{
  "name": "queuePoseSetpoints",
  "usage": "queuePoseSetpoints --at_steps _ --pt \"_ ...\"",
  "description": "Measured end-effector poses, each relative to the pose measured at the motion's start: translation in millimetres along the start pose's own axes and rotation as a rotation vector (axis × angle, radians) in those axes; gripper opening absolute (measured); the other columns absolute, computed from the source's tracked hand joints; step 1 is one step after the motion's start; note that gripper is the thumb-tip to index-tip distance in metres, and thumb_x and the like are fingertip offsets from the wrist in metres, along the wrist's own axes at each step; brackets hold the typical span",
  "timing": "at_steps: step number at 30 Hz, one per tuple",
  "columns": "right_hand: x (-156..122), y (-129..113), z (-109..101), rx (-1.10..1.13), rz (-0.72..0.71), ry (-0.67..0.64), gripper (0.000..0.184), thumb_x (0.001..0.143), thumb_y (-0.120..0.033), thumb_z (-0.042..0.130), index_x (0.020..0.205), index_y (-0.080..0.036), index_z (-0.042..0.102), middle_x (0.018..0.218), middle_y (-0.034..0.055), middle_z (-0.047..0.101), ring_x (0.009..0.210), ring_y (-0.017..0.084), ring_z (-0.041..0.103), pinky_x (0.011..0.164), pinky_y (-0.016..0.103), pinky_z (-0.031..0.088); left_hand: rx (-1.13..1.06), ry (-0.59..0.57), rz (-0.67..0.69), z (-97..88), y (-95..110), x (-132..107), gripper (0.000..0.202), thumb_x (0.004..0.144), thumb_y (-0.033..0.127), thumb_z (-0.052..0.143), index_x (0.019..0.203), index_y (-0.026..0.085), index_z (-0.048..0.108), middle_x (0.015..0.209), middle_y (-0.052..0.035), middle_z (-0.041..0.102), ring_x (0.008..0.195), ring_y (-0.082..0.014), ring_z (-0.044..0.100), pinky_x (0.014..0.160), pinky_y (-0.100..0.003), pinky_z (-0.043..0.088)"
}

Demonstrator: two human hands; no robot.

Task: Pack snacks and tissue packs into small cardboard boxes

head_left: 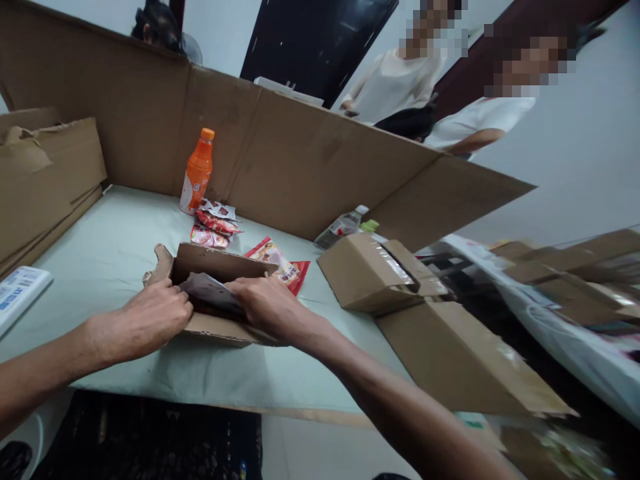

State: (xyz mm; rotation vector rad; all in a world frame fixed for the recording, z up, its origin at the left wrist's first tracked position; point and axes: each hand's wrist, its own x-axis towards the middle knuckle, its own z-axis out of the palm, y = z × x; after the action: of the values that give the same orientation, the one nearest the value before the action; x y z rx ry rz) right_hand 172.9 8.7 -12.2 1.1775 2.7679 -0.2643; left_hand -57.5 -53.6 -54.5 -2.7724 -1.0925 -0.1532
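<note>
Sitting within the open cardboard box [215, 325], the dark packet [213, 293] is clamped at either end by the left hand [147, 319] and right hand [273, 308], presumably so that both edges are steadied evenly.

Free to pass over the bench [120, 230] left of the small box [217, 327], toward the white carton [23, 293], and through the narrower strip between the red packet [285, 263] and the right-hand boxes [363, 273], though crossed nearer the front by the right forearm [365, 373]. Blocked at the back by the cardboard wall [310, 153], with the orange bottle [197, 177] and snack packets [213, 237] before it. Crowded at the small box's opening by the left hand [157, 317], right hand [273, 303] and dark packet [213, 293].
</note>
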Motion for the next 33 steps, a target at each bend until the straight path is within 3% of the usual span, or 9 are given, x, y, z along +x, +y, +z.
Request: queuePoseSetpoints --at_steps 5,9,13,17,20,24,27,30,33 --pt "30 5 6 -0.068 -0.017 -0.197 0.030 0.093 -0.007 0.051 0.101 -0.020 0.077 0.100 0.0092 0.081 0.092 0.023 0.075 0.063 0.027 0.038 -0.009 -0.002 -0.019 -0.1 0 -1 0.031 0.077 -0.010 0.047 0.070 0.016 0.062 0.071 -0.0048 0.065 0.066 -0.0224 0.061 0.067 -0.035 0.048" --pt "48 7 4 -0.048 -0.098 -0.254 0.038 0.089 -0.010 0.061 0.121 -0.024 0.076 0.119 0.0076 0.080 0.107 0.025 0.075 0.079 0.028 0.050 -0.018 0.000 -0.020 1.0 -1 2 0.030 0.077 -0.009 0.047 0.066 0.016 0.059 0.068 -0.0052 0.064 0.063 -0.0219 0.060 0.068 -0.037 0.051" --pt "31 23 -4 0.125 -0.126 0.004 0.045 0.090 -0.017 0.065 0.135 -0.020 0.070 0.137 0.0115 0.072 0.124 0.027 0.069 0.103 0.038 0.052 -0.053 0.051 -0.008 -3.8 3 -7 0.025 0.078 -0.005 0.051 0.080 0.015 0.064 0.087 -0.0096 0.070 0.082 -0.0268 0.067 0.078 -0.042 0.056" --pt "-23 49 3 0.362 -0.007 0.459 0.027 0.099 -0.029 0.058 0.116 -0.021 0.077 0.118 0.0087 0.080 0.108 0.024 0.075 0.096 0.038 0.057 -0.067 0.348 -0.050 -11.9 0 -34 0.040 0.091 0.004 0.052 0.127 0.017 0.062 0.145 -0.0173 0.060 0.137 -0.0351 0.054 0.111 -0.054 0.049" --pt "-63 64 27 0.482 0.122 0.722 0.027 0.098 -0.037 0.063 0.115 -0.022 0.077 0.117 0.0097 0.080 0.107 0.025 0.075 0.094 0.039 0.059 -0.124 0.538 -0.256 -5.2 -10 -56 0.057 0.099 0.016 0.055 0.153 0.030 0.040 0.159 -0.0120 0.047 0.147 -0.0323 0.046 0.118 -0.055 0.044" --pt "-79 64 74 0.588 0.084 0.686 0.041 0.098 -0.045 0.061 0.132 -0.024 0.069 0.134 0.0121 0.073 0.117 0.028 0.072 0.091 0.042 0.062 -0.339 0.459 -0.462 28.2 -15 -63 0.066 0.102 0.037 0.056 0.161 0.027 0.028 0.156 -0.0138 0.050 0.141 -0.0318 0.054 0.115 -0.051 0.050" --pt "-68 51 102 0.520 -0.021 0.717 0.037 0.097 -0.040 0.061 0.130 -0.025 0.068 0.133 0.0124 0.073 0.125 0.031 0.066 0.104 0.051 0.055 -0.474 0.451 -0.416 52.2 -8 -53 0.051 0.105 0.037 0.050 0.154 0.023 0.042 0.154 -0.0146 0.054 0.138 -0.0299 0.058 0.113 -0.045 0.052" --pt "-60 44 111 0.449 -0.033 0.775 0.036 0.096 -0.032 0.062 0.130 -0.023 0.067 0.125 0.0131 0.075 0.121 0.031 0.066 0.104 0.054 0.055 -0.414 0.521 -0.393 56.0 -3 -41 0.037 0.107 0.031 0.048 0.141 0.020 0.056 0.144 -0.0153 0.063 0.132 -0.0280 0.061 0.112 -0.044 0.052" --pt "-61 51 98 0.433 -0.011 0.722 0.043 0.097 -0.032 0.062 0.139 -0.024 0.060 0.125 0.0130 0.074 0.116 0.029 0.069 0.097 0.049 0.058 -0.327 0.506 -0.417 43.6 -3 -33 0.028 0.106 0.033 0.052 0.126 0.017 0.063 0.130 -0.0139 0.070 0.119 -0.0269 0.068 0.104 -0.043 0.055"
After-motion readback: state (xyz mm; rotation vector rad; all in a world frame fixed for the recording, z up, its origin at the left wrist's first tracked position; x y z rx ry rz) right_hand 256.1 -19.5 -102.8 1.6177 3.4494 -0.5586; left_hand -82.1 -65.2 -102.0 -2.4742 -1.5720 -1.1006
